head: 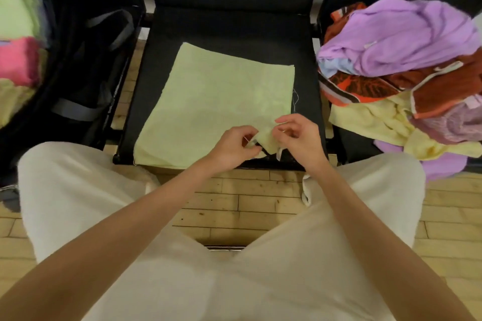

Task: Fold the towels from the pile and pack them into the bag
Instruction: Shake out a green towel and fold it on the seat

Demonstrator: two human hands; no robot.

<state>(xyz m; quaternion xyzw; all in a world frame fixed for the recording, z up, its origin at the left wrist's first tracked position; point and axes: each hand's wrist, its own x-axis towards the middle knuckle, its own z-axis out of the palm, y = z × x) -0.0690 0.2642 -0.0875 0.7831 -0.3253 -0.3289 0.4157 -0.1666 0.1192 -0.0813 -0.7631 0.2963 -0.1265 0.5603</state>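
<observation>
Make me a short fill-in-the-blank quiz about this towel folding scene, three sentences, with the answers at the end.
1. The towel spread flat on the black chair is pale ____.
2. Both the left hand and right hand pinch the same ____ of that towel.
3. The top of the pile is a ____ towel.

Answers: green; corner; purple

Pale green cloth towel (208, 101) spread flat on black padded chair seat (234, 31). Near right corner pinched and lifted by left hand (232, 147) and right hand (300, 138), close together. Heap of purple, rust-orange and yellow towels (407, 73) on right chair. Open black fabric bag (78, 81) at left, holding folded green and pink towels (18, 41).
</observation>
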